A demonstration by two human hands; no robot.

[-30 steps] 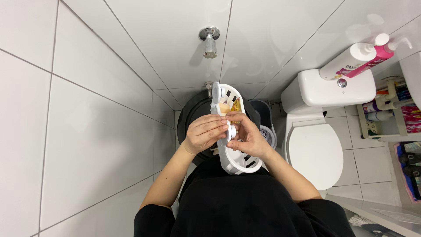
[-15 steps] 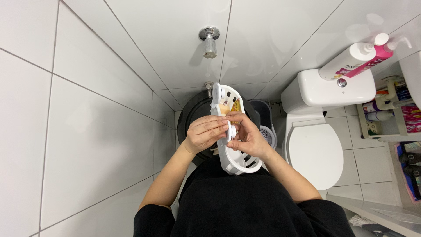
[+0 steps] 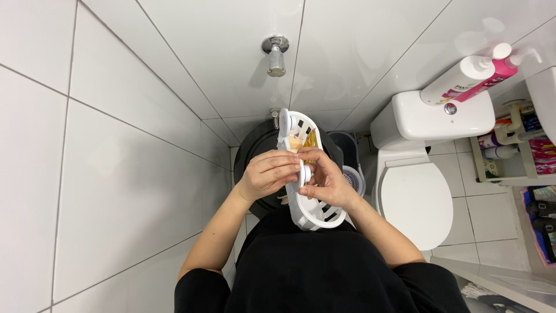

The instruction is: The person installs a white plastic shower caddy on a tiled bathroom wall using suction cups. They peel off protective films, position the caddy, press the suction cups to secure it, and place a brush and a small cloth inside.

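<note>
Two hands, same hold as a second ago: nothing shifted, work on the caddy (image 3: 310, 200) ongoing. Left hand (image 3: 267, 174) curled over its rim, fingers (image 3: 284, 168) bent by a suction cup (image 3: 301, 173). Right hand (image 3: 328, 184) pinching there, fingers nearly closed. Caddy upright at chest height, above the black bucket (image 3: 258, 153).

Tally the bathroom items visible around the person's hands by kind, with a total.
White slotted plastic basket, held by left hand and right hand: 1
Pump bottles on the cistern, one white, one pink: 2
Toilet: 1
Wall tap: 1
Black bucket: 1
Total: 6
</note>
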